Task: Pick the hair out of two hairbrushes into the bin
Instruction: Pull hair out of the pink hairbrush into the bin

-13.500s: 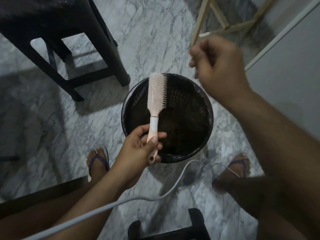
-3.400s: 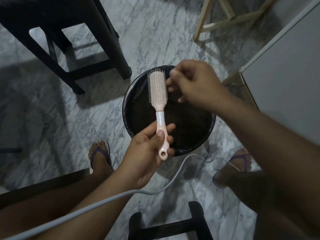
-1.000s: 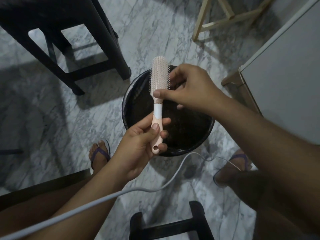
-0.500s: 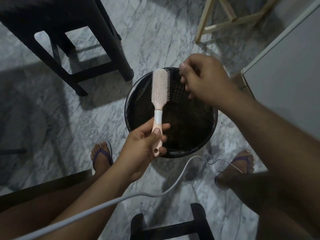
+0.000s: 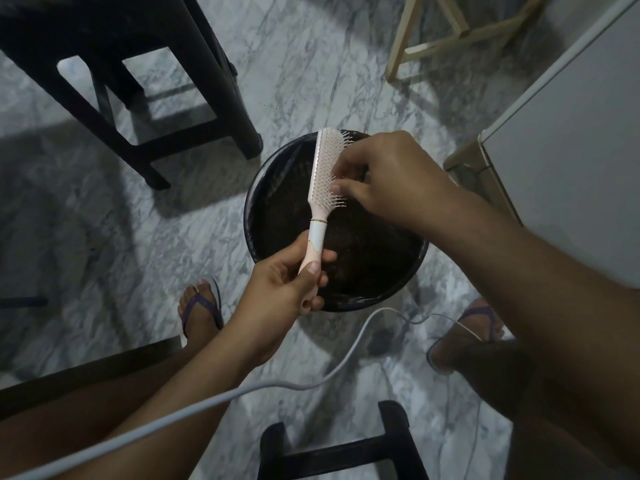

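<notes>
A pale pink hairbrush (image 5: pixel 323 174) with a white collar is held upright over the round black bin (image 5: pixel 273 188) on the floor. My left hand (image 5: pixel 284 285) is shut on its handle from below. The brush is turned so its bristles face right. My right hand (image 5: pixel 388 178) reaches in from the right, its fingertips pinched in among the bristles at mid-head. Whether hair is between the fingertips is too fine to see. The bin's inside is dark, with a black liner. Only one hairbrush is in sight.
A black stool (image 5: pixel 131 81) stands at the far left and another black stool (image 5: pixel 343 445) at the near edge. A wooden frame (image 5: pixel 446 39) and a white cabinet (image 5: pixel 568 140) are at the right. A grey cable (image 5: pixel 277 386) crosses the marble floor between my sandalled feet.
My right hand came back down from above the bin's far rim onto the bristles. My left hand has rolled the brush so its bristles face right.
</notes>
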The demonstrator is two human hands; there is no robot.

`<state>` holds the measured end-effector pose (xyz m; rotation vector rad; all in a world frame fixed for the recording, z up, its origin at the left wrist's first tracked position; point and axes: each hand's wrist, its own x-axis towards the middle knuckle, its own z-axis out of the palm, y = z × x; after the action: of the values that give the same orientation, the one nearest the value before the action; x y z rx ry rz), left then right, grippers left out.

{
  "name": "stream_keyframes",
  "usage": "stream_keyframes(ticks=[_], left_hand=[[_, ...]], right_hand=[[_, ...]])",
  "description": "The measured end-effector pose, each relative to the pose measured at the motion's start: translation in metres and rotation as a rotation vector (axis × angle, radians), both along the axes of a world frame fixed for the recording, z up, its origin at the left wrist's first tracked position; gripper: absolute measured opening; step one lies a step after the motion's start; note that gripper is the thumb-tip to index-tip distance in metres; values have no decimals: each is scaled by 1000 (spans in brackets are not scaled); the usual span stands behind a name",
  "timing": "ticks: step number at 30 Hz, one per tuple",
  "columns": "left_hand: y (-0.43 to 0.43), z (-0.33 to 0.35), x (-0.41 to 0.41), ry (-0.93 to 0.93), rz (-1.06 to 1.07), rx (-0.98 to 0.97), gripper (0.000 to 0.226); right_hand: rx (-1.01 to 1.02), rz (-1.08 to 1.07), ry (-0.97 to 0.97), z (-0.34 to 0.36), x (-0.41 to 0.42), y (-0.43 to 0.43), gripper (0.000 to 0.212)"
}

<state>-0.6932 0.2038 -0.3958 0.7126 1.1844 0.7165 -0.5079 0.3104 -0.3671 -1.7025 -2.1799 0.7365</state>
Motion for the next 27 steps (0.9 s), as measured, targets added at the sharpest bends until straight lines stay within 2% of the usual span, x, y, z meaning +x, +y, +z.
stream_keyframes(ticks=[2, 4, 7, 9, 10, 11, 13, 14, 15, 18, 20, 21, 22, 23, 26, 27], left_hand=[[0, 2, 2, -33, 26, -24, 43], [2, 6, 3, -110, 69, -59, 43], [8, 8, 1, -226, 120, -77, 40], [12, 10, -4, -269, 137, -65, 38], [14, 12, -6, -288, 138, -58, 38], [16, 14, -7, -310, 136, -57, 38], [17, 16, -8, -353, 126, -64, 38], [17, 17, -8, -366, 118, -68, 37], [17, 17, -8, -374, 109, -71, 37], [15, 17, -6, -390, 99, -81, 38], [14, 17, -6, -399, 101, -94, 39], [14, 16, -6, -398, 97, -99, 38], [13, 16, -7, -395, 89, -101, 36], [12, 15, -7, -390, 79, -104, 34], [9, 16, -5, -378, 61, -122, 37], [8, 16, -4, -372, 55, -127, 39]], right_hand=[[44, -16, 15, -2, -2, 0, 16], [20, -102, 179, 1, -3, 1, 15], [2, -340, 488, 13, 10, 12, 13], [-58, -431, 546, 16, 25, 20, 15], [-153, -446, 509, 11, 29, 21, 16], [-269, -422, 392, 4, 30, 19, 17], [-422, -246, 60, -19, 25, 9, 17], [-427, -171, -40, -27, 20, 5, 14], [-422, -143, -56, -30, 14, 2, 13], [-200, -195, -36, -21, 8, 9, 36], [-211, -178, 13, -17, 10, 16, 20], [-230, -155, 19, -15, 11, 17, 19], [-253, -149, 71, -15, 11, 19, 30], [-294, -179, 216, -14, 11, 19, 35], [-637, -297, 858, -2, 7, 17, 34], [-706, -271, 952, 0, 7, 16, 30]])
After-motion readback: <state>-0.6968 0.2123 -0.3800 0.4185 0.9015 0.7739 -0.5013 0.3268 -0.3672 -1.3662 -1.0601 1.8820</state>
